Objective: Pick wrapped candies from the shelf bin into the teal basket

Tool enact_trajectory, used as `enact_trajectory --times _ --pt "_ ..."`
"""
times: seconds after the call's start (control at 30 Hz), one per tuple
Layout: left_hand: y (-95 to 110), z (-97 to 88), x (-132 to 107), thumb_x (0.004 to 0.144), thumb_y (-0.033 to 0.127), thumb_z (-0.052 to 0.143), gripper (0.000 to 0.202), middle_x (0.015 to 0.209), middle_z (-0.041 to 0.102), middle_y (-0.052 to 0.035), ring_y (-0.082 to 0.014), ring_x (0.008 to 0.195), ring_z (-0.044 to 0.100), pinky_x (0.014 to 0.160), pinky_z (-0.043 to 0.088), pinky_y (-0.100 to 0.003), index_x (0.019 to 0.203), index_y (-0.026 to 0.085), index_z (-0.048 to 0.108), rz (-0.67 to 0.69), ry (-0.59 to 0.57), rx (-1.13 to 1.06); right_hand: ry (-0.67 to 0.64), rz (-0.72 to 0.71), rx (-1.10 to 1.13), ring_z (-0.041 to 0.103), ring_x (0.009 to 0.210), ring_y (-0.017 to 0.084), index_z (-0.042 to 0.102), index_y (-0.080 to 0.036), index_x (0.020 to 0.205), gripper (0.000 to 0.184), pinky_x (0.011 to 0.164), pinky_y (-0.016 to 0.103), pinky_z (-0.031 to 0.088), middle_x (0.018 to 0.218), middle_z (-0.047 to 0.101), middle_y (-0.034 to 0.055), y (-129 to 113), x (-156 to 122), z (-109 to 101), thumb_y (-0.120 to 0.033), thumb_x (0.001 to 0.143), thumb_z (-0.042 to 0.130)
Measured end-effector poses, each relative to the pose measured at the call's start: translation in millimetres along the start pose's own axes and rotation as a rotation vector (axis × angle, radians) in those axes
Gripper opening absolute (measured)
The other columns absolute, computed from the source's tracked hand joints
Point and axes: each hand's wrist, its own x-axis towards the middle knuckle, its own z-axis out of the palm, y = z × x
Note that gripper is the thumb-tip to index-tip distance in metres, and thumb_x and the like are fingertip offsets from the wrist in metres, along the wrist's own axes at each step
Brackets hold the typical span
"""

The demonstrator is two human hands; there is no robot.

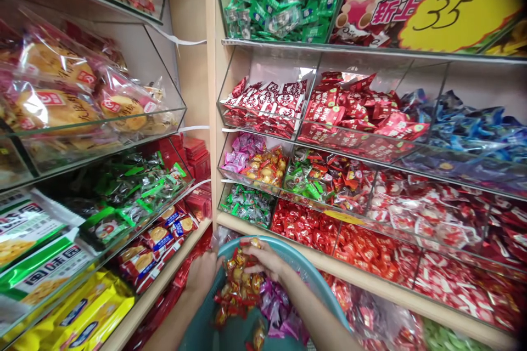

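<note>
A teal plastic basin [302, 269] sits low in front of me, holding wrapped candies in gold-red [237, 292] and purple [276, 307] wrappers. My left hand [202, 275] grips the basin's near left rim. My right hand [265, 259] reaches into the basin from above, its fingers closed on a small bunch of the gold-red candies near the far rim. Straight above, a clear shelf bin [263, 167] holds the same gold-red and purple candies.
Clear acrylic bins of wrapped sweets fill wooden shelves ahead: green candies [284, 8], red packets [267, 101], blue ones [465, 126], more red below [370, 241]. At left, angled bins hold bagged cakes [61, 93] and yellow packs [82, 312]. A yellow price sign [457, 11] hangs top right.
</note>
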Motion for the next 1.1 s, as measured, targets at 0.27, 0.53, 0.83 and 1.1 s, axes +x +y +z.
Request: enact_trajectory --times 0.27,0.53,0.83,1.1 --pt "0 -0.4 0 0.093 0.036 0.030 0.043 0.101 0.070 -0.0141 -0.0253 0.093 0.067 0.075 0.050 -0.032 0.123 0.015 0.052 -0.017 -0.009 -0.006 0.133 -0.018 -0.032 0.059 0.099 0.022 0.058 -0.024 0.104 0.048 0.066 0.035 0.058 0.104 0.060 0.0037 10 11 -5 -0.038 0.060 0.071" --pt "-2 3.1 0 0.094 0.035 0.028 0.042 0.100 0.070 -0.0139 -0.0249 0.090 0.068 0.074 0.051 -0.032 0.119 0.014 0.055 0.002 -0.003 -0.007 0.146 -0.119 -0.242 0.052 0.059 0.013 0.060 -0.020 0.088 0.034 0.050 0.028 0.049 0.067 0.052 -0.0049 22 21 2 -0.038 0.060 0.067" --pt "-3 7.4 0 0.094 0.036 0.028 0.041 0.096 0.071 -0.0136 -0.0245 0.090 0.069 0.073 0.052 -0.033 0.117 0.016 0.056 0.007 0.038 0.010 0.271 -0.347 -0.510 0.055 0.072 0.020 0.065 -0.020 0.081 0.024 0.073 0.035 0.044 0.076 0.063 0.0017 21 21 -9 -0.039 0.066 0.062" --pt "-1 1.6 -2 0.094 0.037 0.028 0.041 0.095 0.071 -0.0136 -0.0238 0.091 0.068 0.073 0.050 -0.031 0.116 0.016 0.056 -0.005 0.013 0.011 0.270 -0.348 -0.620 0.055 0.064 0.017 0.068 -0.020 0.078 0.023 0.066 0.030 0.042 0.068 0.064 -0.0002 27 22 -12 -0.040 0.071 0.059"
